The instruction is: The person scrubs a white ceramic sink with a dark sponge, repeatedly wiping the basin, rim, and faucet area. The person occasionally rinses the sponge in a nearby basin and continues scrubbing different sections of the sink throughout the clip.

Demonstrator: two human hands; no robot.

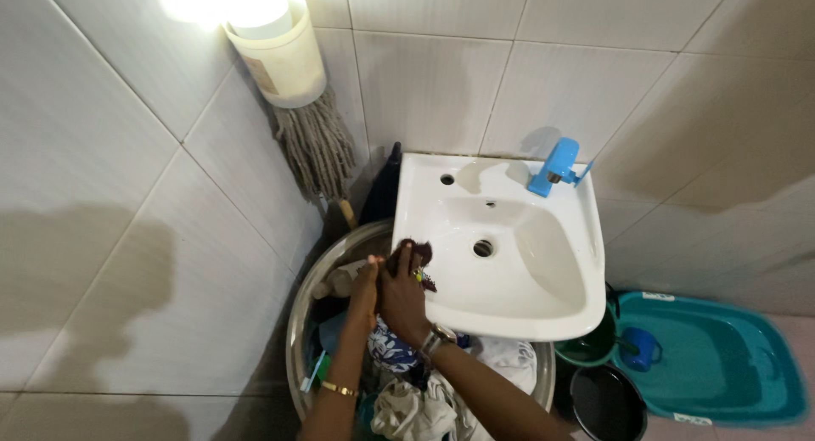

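Crumpled white-and-blue laundry (441,382) bottom centre in round metal basin (299,322); left hand (365,290) and right hand (402,295), both grips pinching dark maroon cloth (416,256). Best rub over white ceramic sink (543,237).

There were two hands (386,288), one white sink (518,314), one blue tap (556,165), one mop (316,144), one metal basin (297,322) of laundry at left, one teal tub (730,365) at right, one blue cup (641,348).
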